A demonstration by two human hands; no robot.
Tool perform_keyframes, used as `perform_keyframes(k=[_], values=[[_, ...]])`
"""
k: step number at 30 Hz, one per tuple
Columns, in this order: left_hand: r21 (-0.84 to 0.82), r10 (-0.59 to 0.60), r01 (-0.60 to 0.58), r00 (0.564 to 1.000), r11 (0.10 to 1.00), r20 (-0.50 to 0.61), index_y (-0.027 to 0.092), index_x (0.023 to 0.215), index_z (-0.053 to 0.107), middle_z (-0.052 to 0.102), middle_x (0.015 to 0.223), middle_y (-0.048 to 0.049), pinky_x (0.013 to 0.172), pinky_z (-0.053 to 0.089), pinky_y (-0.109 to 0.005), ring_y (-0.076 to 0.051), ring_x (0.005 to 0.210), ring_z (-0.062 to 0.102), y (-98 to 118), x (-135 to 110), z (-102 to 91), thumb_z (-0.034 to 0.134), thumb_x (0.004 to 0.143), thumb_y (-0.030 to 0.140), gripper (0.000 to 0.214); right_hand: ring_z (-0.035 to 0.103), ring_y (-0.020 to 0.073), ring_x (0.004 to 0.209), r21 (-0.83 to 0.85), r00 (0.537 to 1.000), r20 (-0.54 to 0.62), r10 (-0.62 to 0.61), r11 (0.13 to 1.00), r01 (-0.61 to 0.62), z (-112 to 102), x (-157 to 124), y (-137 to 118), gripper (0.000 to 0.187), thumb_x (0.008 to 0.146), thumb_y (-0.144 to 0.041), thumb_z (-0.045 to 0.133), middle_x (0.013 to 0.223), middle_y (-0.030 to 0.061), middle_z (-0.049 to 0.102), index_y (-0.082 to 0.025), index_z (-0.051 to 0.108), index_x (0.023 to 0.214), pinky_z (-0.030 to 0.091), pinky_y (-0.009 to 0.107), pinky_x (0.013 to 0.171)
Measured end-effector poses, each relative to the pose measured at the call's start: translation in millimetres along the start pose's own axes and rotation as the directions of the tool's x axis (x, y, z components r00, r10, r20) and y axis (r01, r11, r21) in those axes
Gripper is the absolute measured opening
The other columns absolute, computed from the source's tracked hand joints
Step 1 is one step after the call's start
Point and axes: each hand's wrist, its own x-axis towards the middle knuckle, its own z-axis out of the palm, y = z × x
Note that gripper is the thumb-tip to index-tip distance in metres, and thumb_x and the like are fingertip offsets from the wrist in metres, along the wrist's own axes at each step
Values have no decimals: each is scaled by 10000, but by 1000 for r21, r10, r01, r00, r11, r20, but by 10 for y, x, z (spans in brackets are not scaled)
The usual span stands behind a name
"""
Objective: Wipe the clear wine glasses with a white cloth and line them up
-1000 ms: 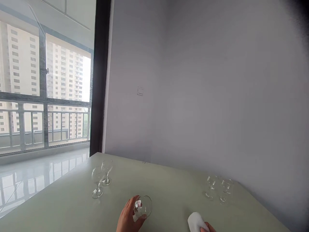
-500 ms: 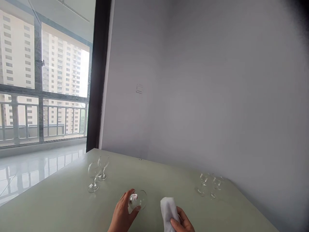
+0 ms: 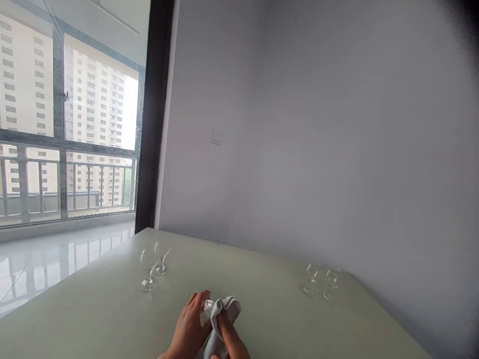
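Through the head camera, I am watching my left hand (image 3: 189,324) curling its fingers around a clear drinking glass (image 3: 207,305), which is sitting low in the view, near the middle, above the pale green table (image 3: 262,289). The glass is tilting, mouth toward the right; cloth and fingers are hiding much of it, so I am not managing to tell whether it is touching the tabletop. My right hand (image 3: 234,339) is grasping a gray cloth (image 3: 232,307), its fingers pressing into the folds at the mouth of the glass, the thumb barely showing at the bottom edge.

Left of my hands, a front wine glass (image 3: 148,260) and a rear wine glass (image 3: 163,250) are standing upright, close together. Well to the right, a third stemmed glass (image 3: 313,271) and a fourth stemmed glass (image 3: 333,277) are standing near the gray wall (image 3: 337,149).
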Motion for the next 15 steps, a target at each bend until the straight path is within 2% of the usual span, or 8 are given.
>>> perform_keyframes(k=[2, 5, 7, 9, 11, 13, 15], values=[[13, 30, -30, 999, 999, 12, 207, 1040, 520, 626, 979, -45, 802, 459, -324, -191, 919, 581, 81, -20, -8, 515, 681, 119, 370, 327, 289, 1306, -39, 999, 9, 31, 999, -30, -79, -21, -81, 720, 639, -148, 560, 1401, 57, 418, -180, 420, 1344, 256, 351, 1071], [15, 126, -127, 988, 992, 88, 215, 1005, 514, 621, 917, -23, 759, 459, -297, -174, 871, 570, 252, -68, -22, 495, 633, 46, 409, 446, 286, 1225, -109, 994, 42, 101, 989, -96, -150, -39, -166, 728, 551, -71, 540, 1300, 85, 535, -176, 516, 1271, 307, 353, 1031], [17, 196, -201, 969, 980, 147, 222, 972, 514, 619, 884, -7, 730, 456, -280, -166, 843, 562, 368, -99, -32, 488, 593, 10, 435, 536, 284, 1122, -146, 992, 58, 114, 984, -104, -170, -57, -153, 663, 542, -73, 539, 1198, 102, 613, -168, 586, 1197, 369, 336, 966], [48, 242, -255, 953, 966, 182, 225, 951, 516, 625, 864, 3, 704, 456, -270, -164, 824, 559, 458, -120, -49, 495, 571, -5, 444, 601, 271, 982, -133, 996, 71, 61, 990, -51, -188, -78, -81, 552, 566, -108, 555, 1062, 100, 677, -161, 646, 1107, 422, 307, 868], [129, 292, -317, 940, 940, 178, 218, 1002, 511, 642, 882, 1, 704, 461, -268, -170, 829, 566, 510, -132, -78, 522, 582, 3, 471, 615, 239, 816, -13, 999, 45, 29, 1000, -28, -219, -96, 13, 401, 609, -180, 584, 890, 76, 703, -155, 690, 995, 443, 281, 743], [265, 425, -448, 894, 854, 141, 199, 1117, 481, 659, 968, -22, 746, 458, -276, -184, 891, 574, 532, -145, -120, 547, 638, 28, 513, 577, 197, 682, 265, 994, -16, 109, 959, -101, -267, -114, 85, 302, 646, -315, 632, 731, 50, 672, -143, 701, 885, 426, 265, 644], [417, 603, -591, 789, 691, 120, 163, 1196, 447, 658, 1050, -57, 762, 440, -285, -198, 935, 577, 542, -161, -167, 548, 716, 59, 501, 541, 170, 623, 597, 966, -30, 257, 779, -189, -320, -141, 112, 406, 619, -456, 685, 664, 40, 636, -131, 688, 863, 408, 260, 604]])
